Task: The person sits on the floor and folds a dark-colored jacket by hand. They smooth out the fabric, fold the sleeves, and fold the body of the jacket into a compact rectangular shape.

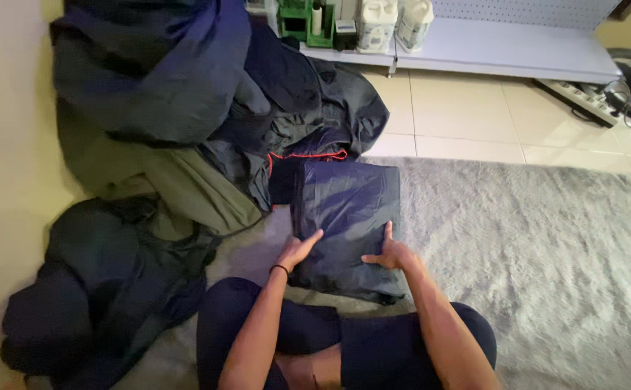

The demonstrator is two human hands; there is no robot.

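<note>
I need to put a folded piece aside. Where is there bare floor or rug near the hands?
The grey rug lies bare right of the folded dark fabric, up to the tiles below the shelf. Left of both hands, the heap of dark covers crowds the wall side.

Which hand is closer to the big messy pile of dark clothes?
The left hand. It rests on the folded dark fabric on the side nearest the pile; the right hand is farther away.

"Where were the hands?"

"The left hand [297, 250] lay flat with fingers stretched out. The right hand [392, 254] lay flat close beside it, thumb pointing up. Both arms were bare and reached forward over the knees."
</note>
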